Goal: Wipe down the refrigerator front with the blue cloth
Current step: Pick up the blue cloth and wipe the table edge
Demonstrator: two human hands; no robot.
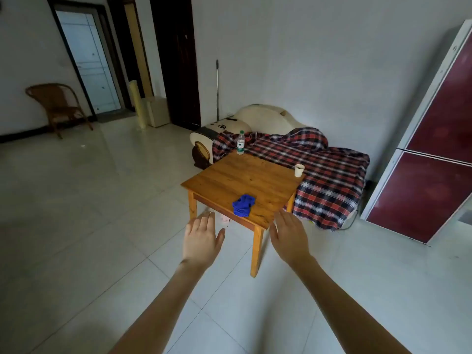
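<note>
The blue cloth [243,205] lies crumpled near the front corner of a small wooden table [245,180]. The refrigerator [434,159], with dark red doors and a white frame, stands at the right edge of the view against the wall. My left hand [201,238] hovers flat and empty, fingers apart, just left of the table's near corner. On the other side of that corner my right hand [290,236] is stretched out the same way, holding nothing. Both hands are a short way in front of the cloth and do not touch it.
A water bottle [240,142] and a paper cup [299,170] stand on the table's far corners. Behind it is a cream sofa under a plaid blanket [319,169]. A wicker chair [57,106] and doorways lie far left. White tiled floor [102,226] spreads around.
</note>
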